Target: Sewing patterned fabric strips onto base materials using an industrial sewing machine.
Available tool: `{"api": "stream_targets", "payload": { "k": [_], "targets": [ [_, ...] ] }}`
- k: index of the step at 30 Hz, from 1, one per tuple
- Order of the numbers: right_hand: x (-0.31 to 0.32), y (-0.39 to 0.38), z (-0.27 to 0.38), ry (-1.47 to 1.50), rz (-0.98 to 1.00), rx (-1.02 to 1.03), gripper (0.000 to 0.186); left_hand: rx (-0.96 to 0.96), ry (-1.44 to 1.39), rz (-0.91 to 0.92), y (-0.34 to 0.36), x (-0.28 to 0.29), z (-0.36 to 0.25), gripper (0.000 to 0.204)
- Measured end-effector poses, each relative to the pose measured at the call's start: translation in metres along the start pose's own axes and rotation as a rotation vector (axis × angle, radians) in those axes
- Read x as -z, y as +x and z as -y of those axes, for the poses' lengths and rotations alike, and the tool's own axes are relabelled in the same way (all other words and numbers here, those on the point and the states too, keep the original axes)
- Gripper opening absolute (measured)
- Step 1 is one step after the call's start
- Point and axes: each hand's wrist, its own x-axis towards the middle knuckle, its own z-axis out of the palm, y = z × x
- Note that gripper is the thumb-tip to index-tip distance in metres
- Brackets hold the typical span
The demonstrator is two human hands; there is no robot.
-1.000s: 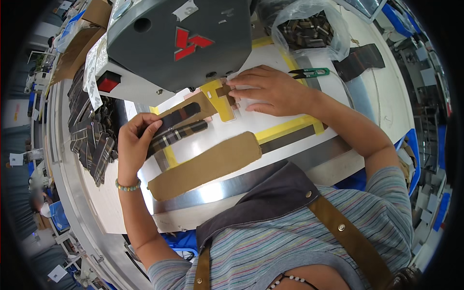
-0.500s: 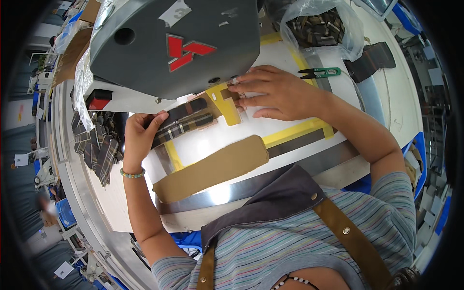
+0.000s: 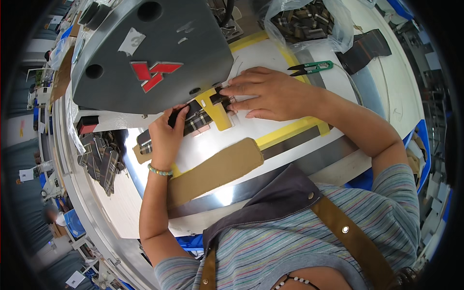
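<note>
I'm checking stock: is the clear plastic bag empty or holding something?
Holding something: dark plaid pieces show inside the clear plastic bag. How full, I cannot tell.

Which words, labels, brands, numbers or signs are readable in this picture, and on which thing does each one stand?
Grey machine: a red angular emblem on its cover, no words in it.
Pale tape piece on the same cover: one short mark, not copied here.
White sheet at far left: too small to read.
</note>
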Motion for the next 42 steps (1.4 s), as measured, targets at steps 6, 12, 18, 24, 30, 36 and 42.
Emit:
{"api": "stream_targets", "payload": {
  "k": [6,12,18,24,30,36,42],
  "targets": [
    [0.001,-0.004,0.002,-0.032,0.011,-0.03,0.041,-0.405,0.335,0.03,-0.019,0.007,-0.024,0.042],
    [-0.002,0.0,0.001,-0.076,-0.018,0.007,0.035,-0.404,0.235,0.164,-0.038,-0.005,-0.033,0.053],
    [-0.002,0.0,0.003,-0.081,0.02,-0.013,0.043,-0.379,0.271,0.158,-0.04,-0.004,-0.038,0.054],
    [-0.001,0.001,0.003,-0.111,0.002,0.008,0.041,-0.376,0.356,0.144,-0.045,-0.004,-0.036,0.055],
    [-0.003,0.002,0.0,-0.095,-0.001,0.012,0.039,-0.43,0.419,0.157,-0.041,-0.001,-0.034,0.057],
    [0.0,0.003,0.001,-0.108,-0.013,0.029,0.034,-0.4,0.383,0.163,-0.044,-0.001,-0.032,0.06],
    [0.002,0.004,0.003,-0.11,0.005,0.023,0.039,-0.402,0.362,0.197,-0.042,0.005,-0.036,0.059]
  ]
}}
